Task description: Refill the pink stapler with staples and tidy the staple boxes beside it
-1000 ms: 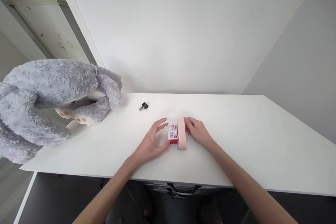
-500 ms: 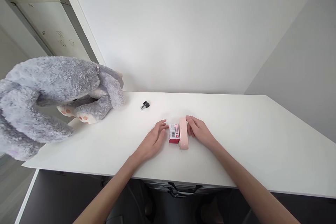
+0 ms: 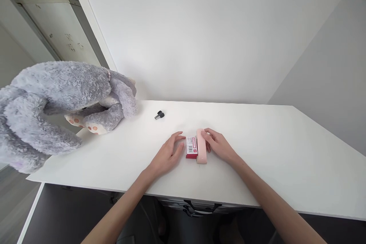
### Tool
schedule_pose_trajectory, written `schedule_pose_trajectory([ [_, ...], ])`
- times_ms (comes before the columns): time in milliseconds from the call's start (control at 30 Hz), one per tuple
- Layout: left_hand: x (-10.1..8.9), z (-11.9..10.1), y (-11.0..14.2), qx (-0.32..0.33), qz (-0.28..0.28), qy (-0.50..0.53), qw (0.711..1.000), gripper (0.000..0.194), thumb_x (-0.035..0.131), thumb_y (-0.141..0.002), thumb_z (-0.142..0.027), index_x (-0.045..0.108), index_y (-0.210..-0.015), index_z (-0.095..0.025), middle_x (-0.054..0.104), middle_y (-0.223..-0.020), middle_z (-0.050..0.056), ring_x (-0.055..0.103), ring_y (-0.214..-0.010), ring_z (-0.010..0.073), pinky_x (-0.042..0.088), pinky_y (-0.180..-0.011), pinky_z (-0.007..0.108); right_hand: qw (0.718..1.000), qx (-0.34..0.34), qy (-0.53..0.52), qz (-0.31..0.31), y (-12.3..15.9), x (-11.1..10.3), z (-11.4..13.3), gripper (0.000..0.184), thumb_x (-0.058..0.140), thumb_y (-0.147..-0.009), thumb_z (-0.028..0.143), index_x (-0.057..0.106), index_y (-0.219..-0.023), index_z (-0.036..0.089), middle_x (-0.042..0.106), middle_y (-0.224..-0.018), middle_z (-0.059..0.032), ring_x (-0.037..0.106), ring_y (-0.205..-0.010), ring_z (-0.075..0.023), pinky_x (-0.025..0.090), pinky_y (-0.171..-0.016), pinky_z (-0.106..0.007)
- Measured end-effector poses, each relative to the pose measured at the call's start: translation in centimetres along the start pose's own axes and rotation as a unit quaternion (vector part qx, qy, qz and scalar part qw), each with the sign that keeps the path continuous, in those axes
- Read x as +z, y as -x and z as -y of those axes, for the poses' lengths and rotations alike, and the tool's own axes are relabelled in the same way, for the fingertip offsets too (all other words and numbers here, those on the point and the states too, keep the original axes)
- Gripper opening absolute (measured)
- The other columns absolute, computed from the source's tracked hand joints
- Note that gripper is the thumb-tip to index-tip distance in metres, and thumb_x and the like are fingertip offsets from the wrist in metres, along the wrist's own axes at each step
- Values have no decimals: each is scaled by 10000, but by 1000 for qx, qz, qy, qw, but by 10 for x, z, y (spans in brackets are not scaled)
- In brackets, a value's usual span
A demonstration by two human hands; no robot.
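A pink stapler (image 3: 201, 147) lies on the white table, its long side pointing toward me. My right hand (image 3: 219, 145) is at its far right end, thumb on top and the other fingers curled against its right side. Close against the stapler's left side are small red and white boxes (image 3: 191, 147), seemingly stacked, with a barcode on the top one. My left hand (image 3: 170, 152) rests on the table left of the boxes, fingers apart. Its index fingertip is at the box's far left corner; I cannot tell whether it touches.
Farther back lies a small black and metal tool (image 3: 159, 114), perhaps a staple remover. A large grey plush toy (image 3: 71, 87) sits at the table's left end. The white table (image 3: 257, 148) meets a wall (image 3: 200, 38) behind. Drawer handles (image 3: 202, 206) show below the front edge.
My right thumb has moved from the stapler's edge onto its top. My left hand stays beside the boxes. The whole view has shifted slightly.
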State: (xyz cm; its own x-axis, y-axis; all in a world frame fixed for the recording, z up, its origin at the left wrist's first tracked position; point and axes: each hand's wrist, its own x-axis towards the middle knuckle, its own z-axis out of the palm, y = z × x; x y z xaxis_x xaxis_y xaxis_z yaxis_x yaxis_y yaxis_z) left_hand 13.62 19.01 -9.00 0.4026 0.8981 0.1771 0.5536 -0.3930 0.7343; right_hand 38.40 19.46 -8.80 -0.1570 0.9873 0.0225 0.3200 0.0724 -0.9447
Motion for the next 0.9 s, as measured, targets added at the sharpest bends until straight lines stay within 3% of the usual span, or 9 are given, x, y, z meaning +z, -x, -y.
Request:
schedule_pose_trajectory([
  [200,-6,23,-13,4,-123,-95,988,388,456,-1007,-339,486,-1375,-220,547,-1437,133,503,-1377,287,428,-1160,504,1000,-2,5,-1,0,0,-3,512,403,-979,711,655,-966,265,645,-668,15,580,-628,-200,458,-670,-332],
  [367,-21,49,-43,7,-192,-201,960,489,531,-939,-302,462,-1398,-148,355,-1564,204,308,-1506,368,336,-1217,572,1000,0,-2,1,0,0,-3,489,411,-989,693,651,-952,268,645,-683,18,578,-645,-196,453,-682,-329],
  [533,-25,66,-72,-58,-190,-267,943,588,521,-941,-330,404,-1464,-88,283,-1636,251,210,-1551,432,304,-1207,635,1000,1,-6,2,0,0,-2,492,415,-988,695,627,-918,256,637,-693,19,579,-647,-187,458,-680,-324],
  [667,-22,71,-80,-107,-153,-313,931,605,442,-986,-360,377,-1508,-61,288,-1666,228,195,-1572,400,242,-1259,582,1000,0,-5,4,0,0,-2,500,416,-987,701,611,-895,251,628,-694,22,574,-646,-181,453,-680,-322],
  [900,-19,67,-72,-38,-126,-338,932,436,387,-1008,-286,562,-1383,-150,430,-1623,123,369,-1504,378,351,-1214,553,1000,2,-8,3,-1,0,-2,499,421,-988,700,601,-868,251,619,-688,23,570,-649,-182,444,-677,-322],
])
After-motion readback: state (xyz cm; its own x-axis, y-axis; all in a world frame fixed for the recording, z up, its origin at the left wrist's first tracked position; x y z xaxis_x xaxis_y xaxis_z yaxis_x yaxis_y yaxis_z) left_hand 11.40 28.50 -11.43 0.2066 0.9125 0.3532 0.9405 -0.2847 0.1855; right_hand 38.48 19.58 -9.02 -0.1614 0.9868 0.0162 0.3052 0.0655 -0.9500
